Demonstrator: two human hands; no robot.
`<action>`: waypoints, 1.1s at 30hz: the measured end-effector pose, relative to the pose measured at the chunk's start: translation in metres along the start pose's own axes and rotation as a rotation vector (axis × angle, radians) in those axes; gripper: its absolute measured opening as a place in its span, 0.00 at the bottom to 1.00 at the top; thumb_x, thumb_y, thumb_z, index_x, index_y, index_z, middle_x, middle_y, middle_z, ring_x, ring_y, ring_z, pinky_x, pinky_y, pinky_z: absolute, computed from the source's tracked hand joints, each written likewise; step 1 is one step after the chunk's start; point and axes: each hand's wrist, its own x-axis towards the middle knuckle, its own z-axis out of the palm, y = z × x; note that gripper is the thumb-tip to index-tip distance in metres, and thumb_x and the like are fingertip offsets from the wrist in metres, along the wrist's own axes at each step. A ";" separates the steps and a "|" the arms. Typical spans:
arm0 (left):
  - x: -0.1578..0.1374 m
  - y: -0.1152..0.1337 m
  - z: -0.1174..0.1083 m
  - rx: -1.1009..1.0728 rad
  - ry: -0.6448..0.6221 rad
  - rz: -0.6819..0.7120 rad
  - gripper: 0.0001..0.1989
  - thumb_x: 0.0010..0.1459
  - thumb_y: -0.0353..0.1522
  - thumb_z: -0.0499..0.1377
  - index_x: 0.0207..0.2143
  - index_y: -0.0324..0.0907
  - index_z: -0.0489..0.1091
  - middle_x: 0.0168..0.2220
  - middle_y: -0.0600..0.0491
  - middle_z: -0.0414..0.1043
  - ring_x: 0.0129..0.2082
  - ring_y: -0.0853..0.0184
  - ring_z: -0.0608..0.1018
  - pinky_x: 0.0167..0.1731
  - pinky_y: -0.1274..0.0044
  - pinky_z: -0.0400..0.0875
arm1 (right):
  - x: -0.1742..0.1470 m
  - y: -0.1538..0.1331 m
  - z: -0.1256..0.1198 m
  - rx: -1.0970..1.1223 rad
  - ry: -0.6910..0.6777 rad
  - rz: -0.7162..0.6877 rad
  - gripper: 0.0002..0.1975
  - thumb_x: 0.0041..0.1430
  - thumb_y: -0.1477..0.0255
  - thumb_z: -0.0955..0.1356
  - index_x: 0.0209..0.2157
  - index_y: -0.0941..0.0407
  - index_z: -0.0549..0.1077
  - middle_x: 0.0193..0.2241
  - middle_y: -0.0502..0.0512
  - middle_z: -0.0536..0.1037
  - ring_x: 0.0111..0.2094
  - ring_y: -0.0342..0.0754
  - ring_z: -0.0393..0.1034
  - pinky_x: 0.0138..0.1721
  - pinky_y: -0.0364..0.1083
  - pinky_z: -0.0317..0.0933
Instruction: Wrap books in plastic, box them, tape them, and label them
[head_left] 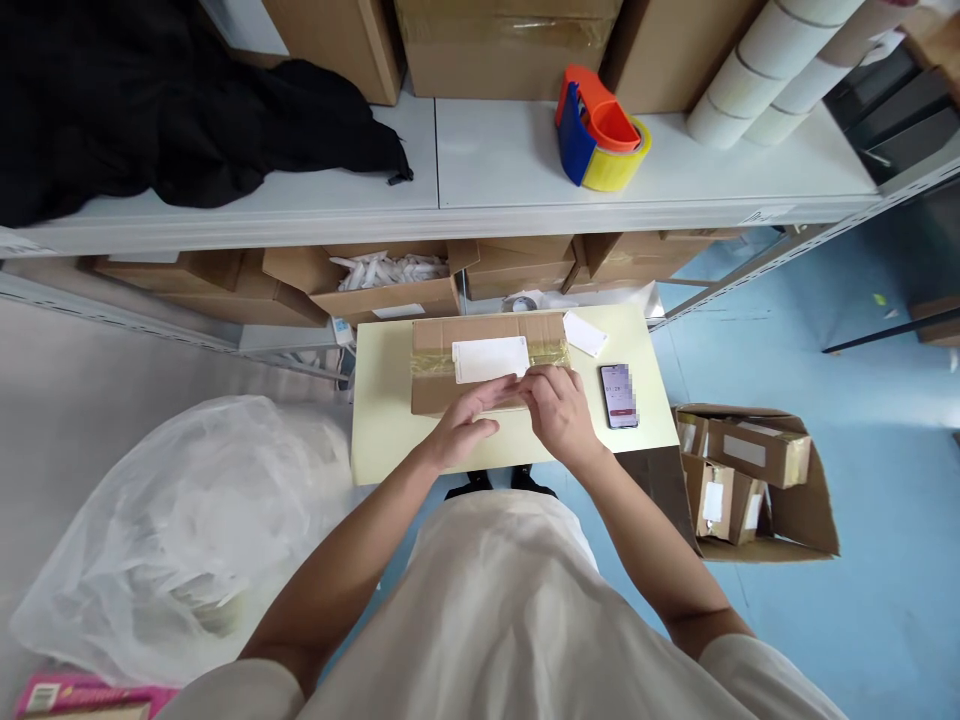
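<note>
A taped cardboard box (435,395) lies on a pale yellow table (382,440) in front of me, with a white label (491,358) on its top. My left hand (466,420) is over the box's near edge, fingers stretched out and thumb apart. Beside it, my right hand (556,408) has its fingers curled into a pinch at the left fingertips. Whatever those fingers may hold is hidden. Right of the box are loose white labels (585,334) and a phone (619,396) with a lit screen.
A tape dispenser (600,130) and paper rolls (739,85) stand on the shelf (495,150) with a black cloth (225,130). Small boxes fill an open carton (806,510) at the right. A large translucent plastic bag (202,520) sits at the left.
</note>
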 end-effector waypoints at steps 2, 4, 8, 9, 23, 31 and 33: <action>0.001 -0.006 -0.002 0.028 0.039 -0.019 0.30 0.48 0.29 0.55 0.57 0.42 0.64 0.56 0.47 0.69 0.58 0.57 0.68 0.59 0.64 0.60 | -0.006 0.010 0.003 0.028 -0.002 0.092 0.11 0.66 0.75 0.58 0.38 0.56 0.71 0.41 0.59 0.74 0.42 0.50 0.66 0.44 0.49 0.56; 0.002 -0.012 -0.007 0.233 0.157 -0.048 0.28 0.50 0.30 0.56 0.55 0.41 0.65 0.56 0.45 0.69 0.58 0.57 0.69 0.58 0.65 0.62 | -0.011 0.024 0.006 0.002 -0.042 0.233 0.11 0.64 0.75 0.58 0.37 0.57 0.71 0.39 0.60 0.73 0.42 0.51 0.65 0.42 0.48 0.57; 0.001 -0.022 -0.023 0.735 0.402 -0.048 0.21 0.52 0.32 0.58 0.50 0.41 0.69 0.51 0.44 0.73 0.51 0.55 0.74 0.55 0.63 0.64 | -0.018 0.050 0.017 -0.237 -0.153 0.471 0.11 0.61 0.74 0.61 0.31 0.57 0.73 0.37 0.62 0.73 0.40 0.54 0.64 0.38 0.49 0.56; 0.000 -0.025 -0.027 0.820 0.428 -0.035 0.20 0.53 0.33 0.58 0.49 0.41 0.70 0.49 0.44 0.74 0.50 0.54 0.75 0.54 0.63 0.64 | -0.019 0.054 0.021 -0.284 -0.156 0.495 0.11 0.61 0.73 0.61 0.31 0.57 0.74 0.37 0.62 0.73 0.39 0.55 0.64 0.38 0.50 0.55; -0.026 -0.065 -0.076 0.918 0.609 -0.102 0.34 0.54 0.39 0.58 0.59 0.32 0.56 0.63 0.32 0.52 0.64 0.50 0.56 0.60 0.59 0.56 | -0.030 0.100 0.043 0.584 0.142 0.853 0.23 0.46 0.61 0.68 0.45 0.54 0.66 0.41 0.57 0.73 0.35 0.49 0.69 0.36 0.49 0.63; -0.040 -0.091 -0.096 0.606 0.577 -0.188 0.32 0.56 0.42 0.57 0.59 0.37 0.57 0.55 0.37 0.66 0.57 0.53 0.69 0.54 0.61 0.65 | -0.038 0.100 0.040 0.549 0.353 0.852 0.18 0.49 0.59 0.66 0.39 0.56 0.72 0.41 0.60 0.76 0.40 0.53 0.70 0.39 0.50 0.64; -0.040 -0.092 -0.097 0.598 0.582 -0.157 0.29 0.56 0.42 0.57 0.57 0.38 0.59 0.54 0.38 0.67 0.56 0.54 0.70 0.53 0.62 0.66 | -0.036 0.098 0.039 0.422 0.318 0.766 0.14 0.50 0.60 0.66 0.32 0.57 0.72 0.35 0.60 0.77 0.37 0.53 0.70 0.38 0.51 0.63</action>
